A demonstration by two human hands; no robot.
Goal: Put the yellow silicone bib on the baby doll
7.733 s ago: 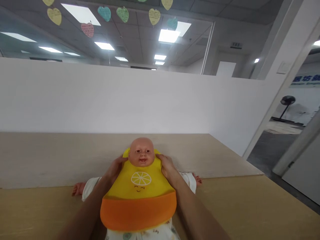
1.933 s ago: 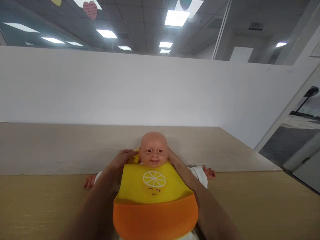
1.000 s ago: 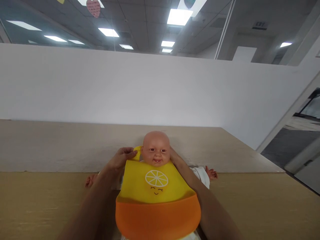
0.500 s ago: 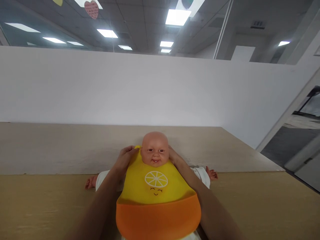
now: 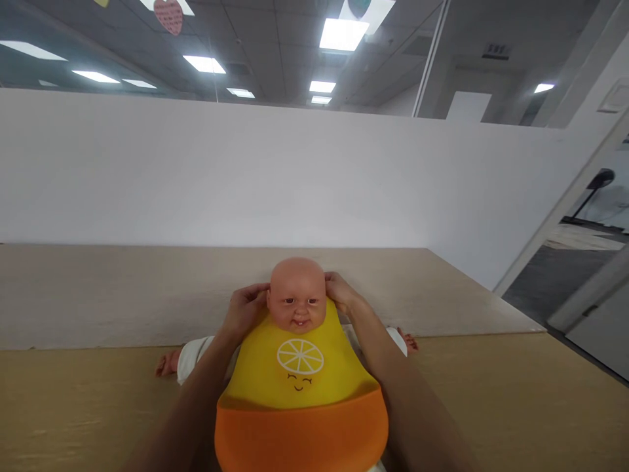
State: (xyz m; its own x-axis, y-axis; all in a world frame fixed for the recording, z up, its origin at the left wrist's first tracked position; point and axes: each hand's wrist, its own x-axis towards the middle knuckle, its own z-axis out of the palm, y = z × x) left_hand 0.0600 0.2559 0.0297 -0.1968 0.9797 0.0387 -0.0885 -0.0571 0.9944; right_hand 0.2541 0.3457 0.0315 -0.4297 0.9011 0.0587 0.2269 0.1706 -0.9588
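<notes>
A bald baby doll in white clothes lies face up before me, its arms spread to both sides. Over its chest is a yellow bib with a white citrus slice, a smiling face and an orange catch pocket. My left hand is closed at the left side of the doll's neck, on the bib's neck strap. On the other side, my right hand has its fingers curled in behind the head, at the bib's right strap. The fingertips and the strap ends are hidden behind the head.
The doll lies on a wooden table, with a paler raised board behind it. A white wall with glass above closes off the back. At the right, a doorway shows a grey floor.
My right hand has come up and out from behind the doll's head, showing more of its fingers. My left hand has moved in closer to the head. The camera view has shifted slightly.
</notes>
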